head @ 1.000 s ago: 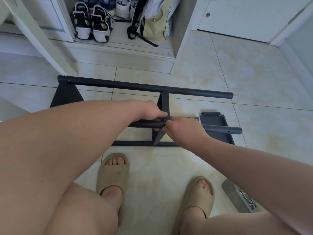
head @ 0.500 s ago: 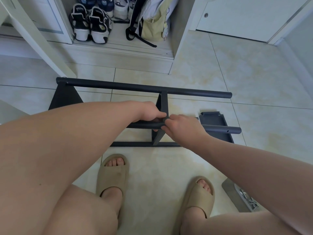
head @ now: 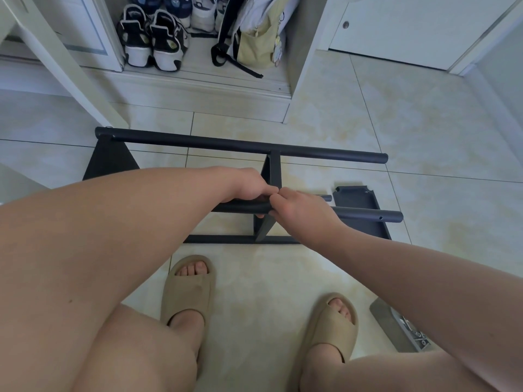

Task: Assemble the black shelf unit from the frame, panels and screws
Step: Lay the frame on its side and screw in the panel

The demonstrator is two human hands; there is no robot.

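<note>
Frame tube (head: 365, 215) lies level within both grips: left hand (head: 249, 188) wraps it, right hand (head: 300, 209) pinches it alongside.

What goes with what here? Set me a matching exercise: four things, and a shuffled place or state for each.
Things:
1 left hand
2 loose panel
3 sneakers
4 slippers

Places or states:
A in the open cabinet
B being worn
C lying loose on the floor tiles
D gripping the near tube

Pairs: 1-D, 2-C, 3-A, 4-B
</note>
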